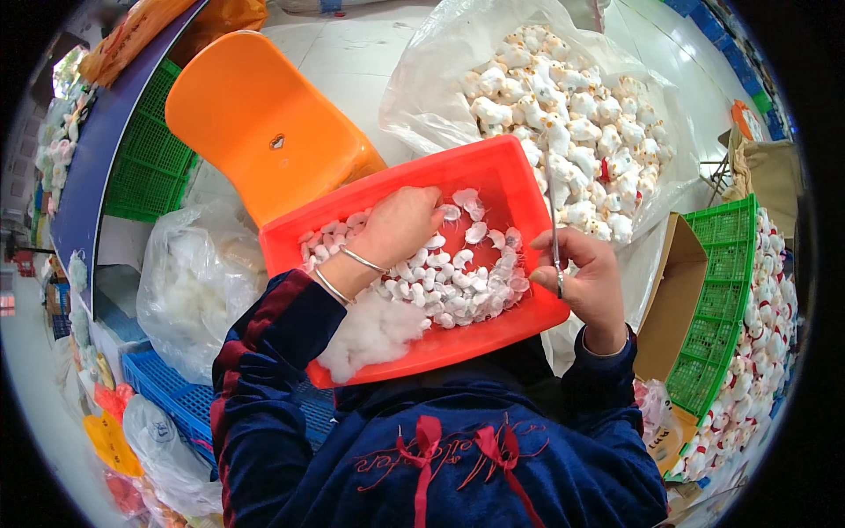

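A red plastic bin [414, 189] rests tilted in front of my body, holding many small white curved fabric pieces [462, 277] and a clump of white stuffing [374, 330]. My left hand [400, 224] reaches over the bin's far side, fingers curled down among the pieces. Its fingertips are partly hidden, so what they pinch cannot be made out. At the right rim, my right hand [585, 277] grips a long slim metal tool with a looped handle [554, 233], its thin end pointing away from me.
An orange chair [264, 123] stands beyond the bin. A large clear bag [422, 97] of white stuffed figures [572, 123] lies far right. Green crates [717, 304] and a cardboard box [673, 295] stand right; a bag of stuffing [202, 282] and a blue crate [180, 392] lie left.
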